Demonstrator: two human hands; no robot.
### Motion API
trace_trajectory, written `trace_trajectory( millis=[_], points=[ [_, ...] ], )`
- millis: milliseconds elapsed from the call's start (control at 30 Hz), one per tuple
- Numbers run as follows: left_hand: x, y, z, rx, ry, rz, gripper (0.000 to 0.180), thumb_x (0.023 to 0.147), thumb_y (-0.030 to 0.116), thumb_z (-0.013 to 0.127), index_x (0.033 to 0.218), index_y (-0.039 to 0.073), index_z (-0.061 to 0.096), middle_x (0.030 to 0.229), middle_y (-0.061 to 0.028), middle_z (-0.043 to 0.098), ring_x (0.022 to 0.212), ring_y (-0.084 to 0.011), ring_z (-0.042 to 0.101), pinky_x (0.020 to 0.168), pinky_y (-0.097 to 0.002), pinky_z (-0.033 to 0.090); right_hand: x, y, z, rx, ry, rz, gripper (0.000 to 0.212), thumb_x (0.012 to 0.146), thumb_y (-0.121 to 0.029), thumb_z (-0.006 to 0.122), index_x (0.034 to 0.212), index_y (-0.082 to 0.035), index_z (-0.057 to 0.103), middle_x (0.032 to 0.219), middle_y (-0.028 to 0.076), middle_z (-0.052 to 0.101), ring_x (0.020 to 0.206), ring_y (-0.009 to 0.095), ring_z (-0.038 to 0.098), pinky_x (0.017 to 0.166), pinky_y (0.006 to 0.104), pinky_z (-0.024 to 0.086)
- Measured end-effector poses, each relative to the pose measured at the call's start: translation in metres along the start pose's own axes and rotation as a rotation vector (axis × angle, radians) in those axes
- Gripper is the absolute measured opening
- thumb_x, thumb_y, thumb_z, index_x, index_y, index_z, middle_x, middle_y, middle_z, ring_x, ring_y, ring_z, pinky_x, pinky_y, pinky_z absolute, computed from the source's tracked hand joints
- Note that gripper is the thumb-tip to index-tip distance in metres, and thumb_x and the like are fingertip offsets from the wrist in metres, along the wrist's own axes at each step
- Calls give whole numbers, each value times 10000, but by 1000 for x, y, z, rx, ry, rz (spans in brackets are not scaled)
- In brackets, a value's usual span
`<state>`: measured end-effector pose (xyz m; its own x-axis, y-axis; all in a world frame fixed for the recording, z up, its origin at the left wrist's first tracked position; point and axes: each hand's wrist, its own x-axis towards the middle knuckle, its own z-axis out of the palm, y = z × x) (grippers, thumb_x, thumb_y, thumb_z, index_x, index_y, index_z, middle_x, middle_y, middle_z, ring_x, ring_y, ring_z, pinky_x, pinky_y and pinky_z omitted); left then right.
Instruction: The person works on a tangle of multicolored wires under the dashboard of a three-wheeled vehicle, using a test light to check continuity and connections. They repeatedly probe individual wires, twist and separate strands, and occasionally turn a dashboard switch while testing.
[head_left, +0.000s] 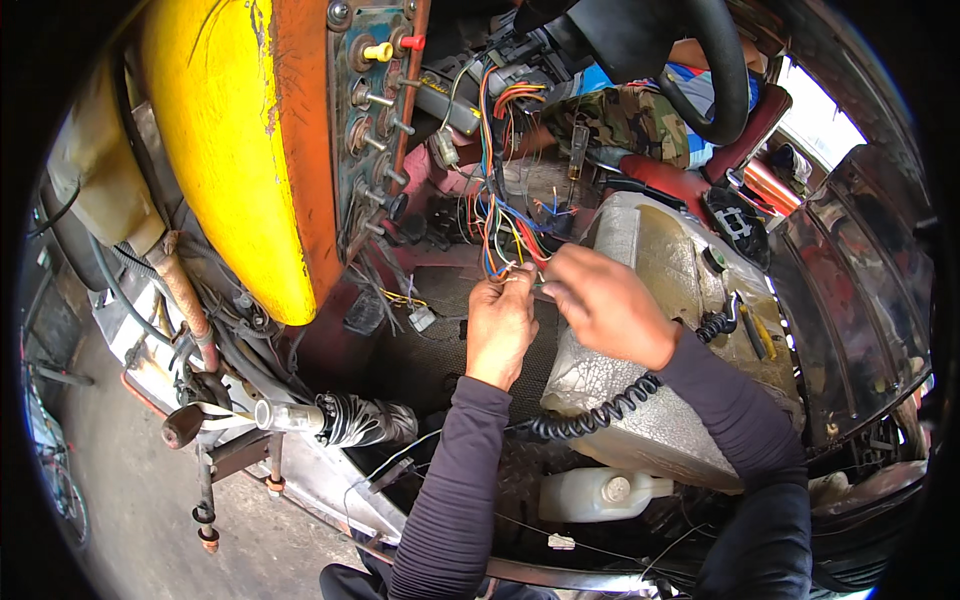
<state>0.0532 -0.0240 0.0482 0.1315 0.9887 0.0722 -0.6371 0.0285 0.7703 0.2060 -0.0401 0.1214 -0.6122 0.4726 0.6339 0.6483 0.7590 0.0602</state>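
A bundle of thin coloured wires (515, 228) hangs down below the steering column, its loose ends fanning out. My left hand (500, 325) is closed on the lower ends of several wires, pinching them between thumb and fingers. Right beside it, my right hand (617, 312) is curled with thumb and fingertips together at the same wires. Its fingers are slightly blurred and partly cover the strands they pinch. Dark sleeves cover both forearms. A black coiled cord (600, 412) runs behind my right wrist.
A cracked grey padded cover (640, 235) lies at right, with yellow-handled pliers (765, 332) on it. A panel of toggle switches (375, 130) and a steering wheel (738, 75) stand ahead. Beyond sits a person in camouflage trousers (630, 120). A white jug (600, 496) lies below.
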Motion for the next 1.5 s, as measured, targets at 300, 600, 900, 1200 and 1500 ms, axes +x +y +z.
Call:
trace_trajectory(
  millis=[300, 600, 900, 1200, 1500],
  points=[
    [1, 0, -9, 101, -86, 46, 216, 1097, 248, 637, 957, 91, 690, 746, 97, 519, 574, 4, 384, 476, -228, 269, 5, 5, 3, 704, -133, 694, 214, 1009, -179, 714, 975, 31, 698, 774, 49, 666, 716, 161, 658, 683, 365, 541],
    [1, 9, -37, 425, -8, 152, 157, 1045, 218, 722, 980, 84, 674, 696, 117, 459, 542, 5, 367, 466, -210, 267, 4, 4, -9, 367, -19, 566, 231, 981, -206, 719, 1095, -14, 777, 860, 218, 740, 713, 303, 724, 694, 404, 551],
    [-3, 38, -52, 632, 252, 411, 134, 955, 48, 773, 1067, -27, 766, 921, -1, 729, 785, -49, 610, 745, -212, 496, 6, -1, -5, 318, -34, 569, 199, 954, -194, 724, 1049, -32, 790, 788, 231, 695, 707, 369, 719, 653, 433, 532],
    [3, 67, -18, 817, -92, 558, 196, 949, -6, 753, 1139, -49, 781, 958, -70, 792, 839, -84, 705, 769, -259, 566, 6, 6, 5, 368, 54, 470, 142, 920, -147, 750, 990, -29, 786, 836, 192, 726, 729, 356, 713, 677, 436, 543],
    [18, 61, -9, 829, -133, 590, 125, 969, 30, 744, 1060, -41, 791, 905, -61, 783, 824, -85, 683, 773, -259, 557, 3, -2, -1, -277, 68, -128, 280, 823, -131, 772, 1094, -94, 711, 916, 22, 588, 778, 205, 679, 640, 365, 574]
  ],
)
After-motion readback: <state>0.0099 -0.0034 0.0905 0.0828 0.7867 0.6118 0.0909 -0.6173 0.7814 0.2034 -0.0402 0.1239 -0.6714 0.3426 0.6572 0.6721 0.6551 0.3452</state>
